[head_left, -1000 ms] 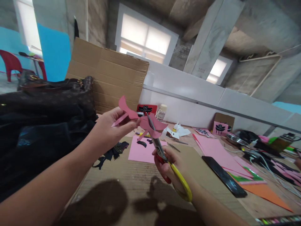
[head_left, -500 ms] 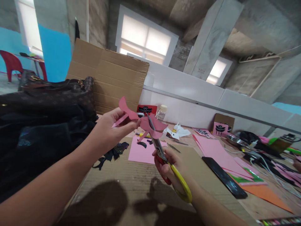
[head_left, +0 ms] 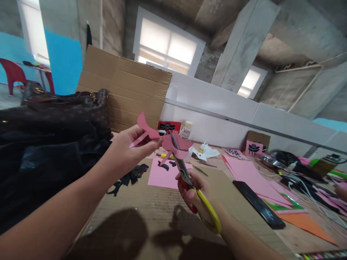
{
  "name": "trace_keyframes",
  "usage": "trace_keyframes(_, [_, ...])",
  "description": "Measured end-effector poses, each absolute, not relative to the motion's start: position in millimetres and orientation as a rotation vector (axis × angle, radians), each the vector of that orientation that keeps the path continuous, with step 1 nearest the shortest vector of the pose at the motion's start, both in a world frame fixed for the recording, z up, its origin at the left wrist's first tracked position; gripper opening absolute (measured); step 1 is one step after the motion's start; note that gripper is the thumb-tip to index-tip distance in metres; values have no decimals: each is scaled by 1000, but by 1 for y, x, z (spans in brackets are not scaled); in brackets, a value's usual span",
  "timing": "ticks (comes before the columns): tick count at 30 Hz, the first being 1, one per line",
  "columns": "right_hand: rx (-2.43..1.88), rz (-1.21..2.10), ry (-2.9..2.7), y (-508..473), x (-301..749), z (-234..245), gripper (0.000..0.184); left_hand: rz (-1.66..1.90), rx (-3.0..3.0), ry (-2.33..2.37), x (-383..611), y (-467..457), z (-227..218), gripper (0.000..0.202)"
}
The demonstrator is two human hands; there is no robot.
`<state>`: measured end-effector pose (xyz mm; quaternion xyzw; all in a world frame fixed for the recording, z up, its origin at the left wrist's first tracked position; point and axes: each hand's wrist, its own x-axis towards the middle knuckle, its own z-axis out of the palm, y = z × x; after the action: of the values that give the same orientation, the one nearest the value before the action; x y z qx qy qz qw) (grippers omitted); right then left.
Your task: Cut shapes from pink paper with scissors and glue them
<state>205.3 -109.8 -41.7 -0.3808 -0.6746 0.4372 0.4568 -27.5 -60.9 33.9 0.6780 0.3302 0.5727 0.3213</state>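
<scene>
pink cut paper (head_left: 167, 143) is held up over the cardboard (head_left: 159, 202), pinched between thumb and fingers of the left hand (head_left: 131, 147), the blades of the scissors (head_left: 182, 168) across its right part. the right hand (head_left: 196, 187) has its fingers closed around their red and yellow handles (head_left: 210, 209); below, a paler pink sheet (head_left: 161, 178) bears small black pieces (head_left: 164, 166).

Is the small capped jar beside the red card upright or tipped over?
Upright: the jar has its pale cap at the top and its body below, to the right of the red card.
</scene>
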Motion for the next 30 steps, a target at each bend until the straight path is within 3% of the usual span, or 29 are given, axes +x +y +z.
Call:
trace_keyframes(23, [-895, 1104, -1633, -104, 209, -50, 53, 1515, 1736, 809, -28, -59, 32, 16])
trace_keyframes(30, [-942, 1086, -1660, -107, 208, -48, 60, 1505, 1739, 860, -29, -59, 33, 20])
